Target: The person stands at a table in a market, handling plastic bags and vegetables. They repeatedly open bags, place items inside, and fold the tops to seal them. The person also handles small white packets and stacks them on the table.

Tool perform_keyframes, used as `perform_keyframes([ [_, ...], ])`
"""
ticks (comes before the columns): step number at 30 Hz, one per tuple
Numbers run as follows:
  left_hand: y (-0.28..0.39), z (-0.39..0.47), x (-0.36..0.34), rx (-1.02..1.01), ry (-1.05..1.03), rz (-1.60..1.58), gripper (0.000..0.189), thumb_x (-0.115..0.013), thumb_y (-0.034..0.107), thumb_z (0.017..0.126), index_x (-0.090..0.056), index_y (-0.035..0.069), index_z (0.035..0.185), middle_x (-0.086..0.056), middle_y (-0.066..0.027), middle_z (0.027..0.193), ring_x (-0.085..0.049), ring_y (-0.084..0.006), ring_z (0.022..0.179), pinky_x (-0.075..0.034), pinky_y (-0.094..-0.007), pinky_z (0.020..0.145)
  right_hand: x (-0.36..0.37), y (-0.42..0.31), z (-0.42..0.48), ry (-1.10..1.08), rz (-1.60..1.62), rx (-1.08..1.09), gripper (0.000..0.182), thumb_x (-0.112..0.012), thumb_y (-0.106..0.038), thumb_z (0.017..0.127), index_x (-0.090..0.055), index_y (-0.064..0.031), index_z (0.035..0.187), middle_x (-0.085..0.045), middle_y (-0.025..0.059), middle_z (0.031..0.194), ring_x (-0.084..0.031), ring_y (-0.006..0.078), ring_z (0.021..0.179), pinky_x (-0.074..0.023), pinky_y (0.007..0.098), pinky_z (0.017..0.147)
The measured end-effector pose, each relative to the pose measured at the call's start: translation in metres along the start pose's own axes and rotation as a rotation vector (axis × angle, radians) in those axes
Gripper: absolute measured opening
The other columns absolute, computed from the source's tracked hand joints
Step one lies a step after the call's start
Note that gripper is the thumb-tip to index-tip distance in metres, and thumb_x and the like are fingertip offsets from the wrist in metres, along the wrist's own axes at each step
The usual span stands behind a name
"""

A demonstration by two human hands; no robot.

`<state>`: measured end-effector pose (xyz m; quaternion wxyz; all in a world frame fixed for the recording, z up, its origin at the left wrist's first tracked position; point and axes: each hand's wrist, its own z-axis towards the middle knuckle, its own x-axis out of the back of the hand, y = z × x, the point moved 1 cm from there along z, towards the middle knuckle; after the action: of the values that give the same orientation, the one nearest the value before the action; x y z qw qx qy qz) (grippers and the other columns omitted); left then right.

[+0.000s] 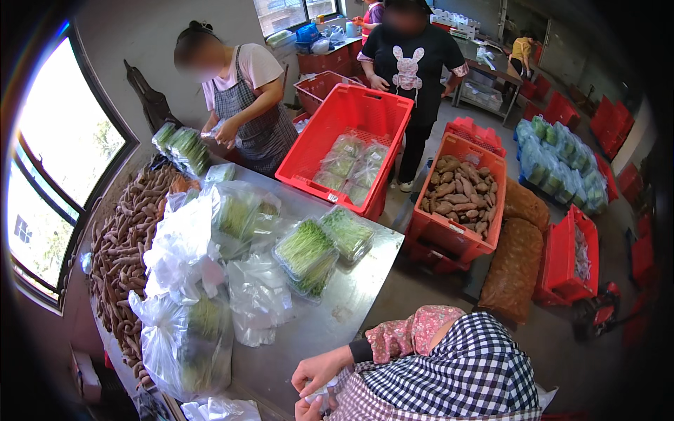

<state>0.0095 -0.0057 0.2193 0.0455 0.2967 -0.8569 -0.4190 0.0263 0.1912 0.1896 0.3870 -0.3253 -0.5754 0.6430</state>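
At the bottom of the view my right hand and my left hand hold a piece of clear plastic packaging between them. The frame's lower edge cuts off most of my left hand. My sleeve and gingham cloth hide part of the packaging. Beyond my hands, stacked clear trays of green sprouts sit on the metal table, touching another sprout tray. Left of these lie crumpled clear plastic bags. A knotted bag of sprout trays stands closer to the near side.
Sweet potatoes are heaped along the table's left side. A red crate with packed trays stands past the far edge. Rightward are a crate of sweet potatoes and filled mesh sacks. Several people work beyond, one person handling packages.
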Motion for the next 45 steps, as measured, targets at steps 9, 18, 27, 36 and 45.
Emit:
perform_keyframes([
  [9, 0.003, 0.005, -0.002, 0.02, -0.027, 0.019, 0.027, -0.051, 0.018, 0.097, -0.066, -0.001, 0.11, -0.067, -0.0045, 0.092, -0.062, -0.0127, 0.083, -0.049, -0.0271, 0.072, -0.003, 0.005, 0.002, -0.004, 0.06, -0.001, 0.027, -0.063, -0.025, 0.092, -0.062, 0.0016, 0.089, -0.062, 0.004, 0.076, -0.055, 0.0118, 0.07, -0.0445, 0.0296, 0.061],
  [18, 0.001, 0.004, -0.003, 0.026, -0.044, 0.022, 0.028, -0.051, 0.018, 0.097, -0.065, -0.001, 0.111, -0.067, -0.0041, 0.092, -0.062, -0.0125, 0.084, -0.049, -0.0268, 0.073, -0.005, 0.001, 0.001, 0.003, 0.065, 0.002, 0.026, -0.063, -0.024, 0.092, -0.062, 0.0016, 0.088, -0.062, 0.0035, 0.075, -0.054, 0.0112, 0.068, -0.0439, 0.0293, 0.061],
  [27, -0.004, -0.002, -0.003, 0.004, -0.043, 0.019, 0.029, -0.051, 0.019, 0.097, -0.064, -0.001, 0.112, -0.066, -0.0037, 0.092, -0.062, -0.0124, 0.084, -0.049, -0.0265, 0.073, -0.004, 0.0, -0.002, -0.004, 0.055, 0.002, 0.024, -0.062, -0.023, 0.092, -0.062, 0.0006, 0.087, -0.06, 0.0031, 0.073, -0.053, 0.0109, 0.068, -0.0439, 0.0296, 0.061],
  [36, -0.01, -0.045, 0.026, -0.526, 0.176, -0.527, 0.036, -0.049, 0.013, 0.096, -0.054, -0.011, 0.122, -0.068, -0.0175, 0.094, -0.067, -0.0258, 0.086, -0.053, -0.0393, 0.085, 0.023, 0.011, 0.009, 0.313, -0.04, -0.099, 0.034, -0.064, -0.022, 0.093, -0.058, -0.0034, 0.12, -0.061, 0.0085, 0.114, -0.059, 0.0185, 0.106, -0.0478, 0.033, 0.092],
  [45, -0.095, -0.206, 0.025, -1.662, 0.524, -0.793, 0.055, -0.04, 0.002, 0.098, -0.032, 0.018, 0.15, -0.046, -0.0045, 0.087, -0.05, -0.0171, 0.082, -0.044, -0.0403, 0.089, 0.017, 0.043, 0.051, -0.021, -0.033, -0.422, 0.028, -0.065, -0.024, 0.092, -0.063, -0.0016, 0.109, -0.065, 0.0003, 0.089, -0.058, 0.0084, 0.081, -0.0489, 0.0266, 0.074],
])
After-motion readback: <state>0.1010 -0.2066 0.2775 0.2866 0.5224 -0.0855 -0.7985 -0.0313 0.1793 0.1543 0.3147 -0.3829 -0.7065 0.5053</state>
